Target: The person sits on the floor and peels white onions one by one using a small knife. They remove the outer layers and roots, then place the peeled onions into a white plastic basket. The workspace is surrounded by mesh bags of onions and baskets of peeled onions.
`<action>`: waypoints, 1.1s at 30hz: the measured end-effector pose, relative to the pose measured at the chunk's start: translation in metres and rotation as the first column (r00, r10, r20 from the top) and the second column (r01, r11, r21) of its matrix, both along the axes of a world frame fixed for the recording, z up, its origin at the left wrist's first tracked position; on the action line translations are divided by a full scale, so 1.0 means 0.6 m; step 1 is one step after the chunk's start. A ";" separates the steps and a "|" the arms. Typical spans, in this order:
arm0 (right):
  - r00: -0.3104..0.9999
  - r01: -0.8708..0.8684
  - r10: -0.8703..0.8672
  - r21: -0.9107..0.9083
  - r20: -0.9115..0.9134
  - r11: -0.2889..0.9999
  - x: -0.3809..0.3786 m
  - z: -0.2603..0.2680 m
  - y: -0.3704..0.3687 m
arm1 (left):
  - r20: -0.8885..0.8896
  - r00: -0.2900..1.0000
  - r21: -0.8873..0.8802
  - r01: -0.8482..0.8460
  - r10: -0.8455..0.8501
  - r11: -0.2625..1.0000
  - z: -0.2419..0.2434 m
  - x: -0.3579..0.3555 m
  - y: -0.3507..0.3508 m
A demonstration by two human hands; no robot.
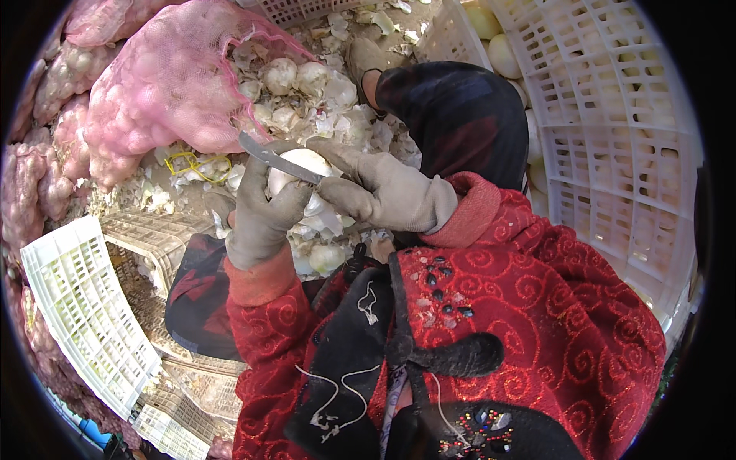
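My left hand (265, 210), in a grey work glove, holds a white onion (299, 167) from its left and lower side. The fingers of my right hand (385, 187), gloved too, are closed on a knife, and also touch the onion's right side. The knife's curved metal blade (276, 159) lies across the onion and points to the upper left; its handle is hidden in the glove. Below the onion hangs pale, loose skin (322, 215). Just beyond my hands, whole onions (280, 76) and papery peelings (359, 129) lie at the mouth of a pink mesh sack (167, 80).
A tall white plastic crate (621, 132) with onions (504, 56) beside it stands at the right. Full mesh sacks (29, 184) line the left edge. Plastic crates (86, 310) lie at the lower left, and a yellow tie (198, 167) rests on the littered ground.
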State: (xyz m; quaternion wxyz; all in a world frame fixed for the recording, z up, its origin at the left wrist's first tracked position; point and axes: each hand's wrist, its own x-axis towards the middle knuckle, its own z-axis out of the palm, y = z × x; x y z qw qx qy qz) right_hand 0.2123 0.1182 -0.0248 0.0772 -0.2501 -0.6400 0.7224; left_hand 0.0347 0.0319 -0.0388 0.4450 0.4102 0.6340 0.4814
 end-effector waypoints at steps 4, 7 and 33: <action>0.998 0.070 -0.070 -0.024 0.001 0.997 -0.004 -0.003 -0.003 | -0.156 0.987 0.077 0.050 -0.037 0.996 0.002 -0.001 -0.005; 0.977 0.181 -0.193 -0.121 -0.092 0.976 -0.008 -0.009 -0.004 | -0.150 0.985 0.083 0.099 -0.086 0.992 -0.001 -0.005 -0.013; 0.989 0.120 -0.149 -0.564 -0.006 0.817 -0.011 0.013 0.005 | 0.789 0.525 -0.040 -0.473 0.318 0.880 -0.025 0.021 0.022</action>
